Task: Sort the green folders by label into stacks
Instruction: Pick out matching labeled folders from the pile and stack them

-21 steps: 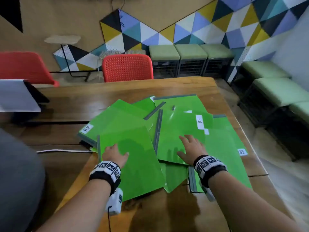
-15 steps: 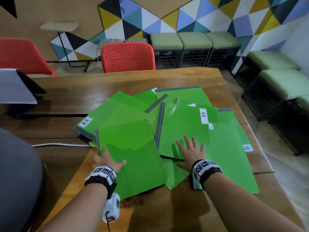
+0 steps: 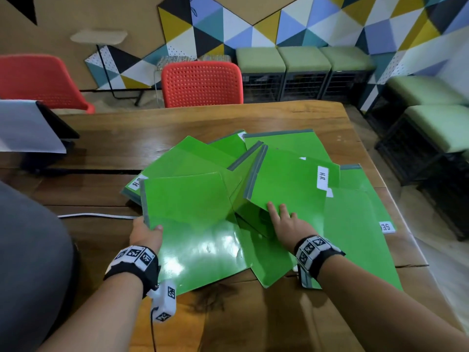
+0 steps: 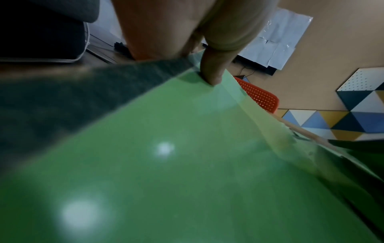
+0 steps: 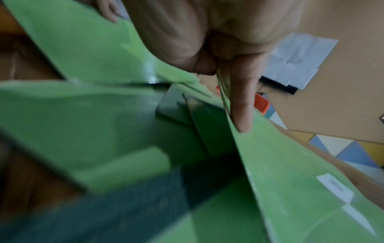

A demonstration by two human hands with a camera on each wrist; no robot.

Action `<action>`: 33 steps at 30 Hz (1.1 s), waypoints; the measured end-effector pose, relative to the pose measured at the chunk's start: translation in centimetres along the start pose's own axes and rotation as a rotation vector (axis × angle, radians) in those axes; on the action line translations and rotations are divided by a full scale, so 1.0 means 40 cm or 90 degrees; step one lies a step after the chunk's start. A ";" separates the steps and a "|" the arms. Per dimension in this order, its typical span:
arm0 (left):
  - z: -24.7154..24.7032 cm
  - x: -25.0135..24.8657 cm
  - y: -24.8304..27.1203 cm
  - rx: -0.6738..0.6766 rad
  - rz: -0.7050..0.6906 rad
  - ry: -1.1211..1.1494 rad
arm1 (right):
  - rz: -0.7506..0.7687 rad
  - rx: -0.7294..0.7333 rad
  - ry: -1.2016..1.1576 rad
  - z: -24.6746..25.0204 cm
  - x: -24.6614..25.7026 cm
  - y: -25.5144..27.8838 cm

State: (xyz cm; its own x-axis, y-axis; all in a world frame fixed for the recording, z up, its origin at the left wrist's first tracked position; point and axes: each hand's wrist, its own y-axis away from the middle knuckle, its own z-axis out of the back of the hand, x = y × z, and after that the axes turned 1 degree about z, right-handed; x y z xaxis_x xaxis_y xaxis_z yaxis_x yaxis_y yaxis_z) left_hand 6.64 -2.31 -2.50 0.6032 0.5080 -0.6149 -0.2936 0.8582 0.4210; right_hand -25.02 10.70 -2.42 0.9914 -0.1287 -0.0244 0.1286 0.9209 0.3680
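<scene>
Several green folders lie overlapping on the wooden table point(image 3: 253, 321). My left hand point(image 3: 146, 231) grips the near-left corner of an unlabelled-side folder point(image 3: 193, 224), thumb on top point(image 4: 212, 72), its grey spine edge raised. My right hand point(image 3: 284, 222) pinches the near edge of a folder point(image 3: 291, 184) with a white "H.R" label point(image 3: 322, 177), tilting it up off the pile; the thumb point(image 5: 242, 106) lies along that edge. Another folder on the right shows an "SE" label point(image 3: 387, 226). A folder half hidden at the left carries a partly covered label point(image 3: 137, 182).
A white cable point(image 3: 94, 215) runs across the table at the left. A dark stand with white paper point(image 3: 28, 125) sits at the far left. Red chairs point(image 3: 201, 83) stand behind the table; green stools point(image 3: 304, 59) line the wall. The table's right edge point(image 3: 396, 209) is close to the folders.
Both hands drew back from lying flat on the folders to their near edges and took hold. The left folder and the H.R folder are now lifted off the pile.
</scene>
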 end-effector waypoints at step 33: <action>-0.038 -0.054 -0.097 0.084 0.098 0.227 | -0.331 -0.079 -0.732 -0.003 0.054 -0.129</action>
State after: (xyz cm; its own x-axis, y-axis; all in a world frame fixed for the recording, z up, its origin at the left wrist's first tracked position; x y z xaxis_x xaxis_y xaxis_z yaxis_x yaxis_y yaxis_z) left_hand 5.35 -6.62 -3.82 0.2585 0.6430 -0.7209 -0.2482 0.7654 0.5937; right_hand -23.53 5.73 -4.49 0.2377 -0.6717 0.7017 0.5582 0.6856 0.4672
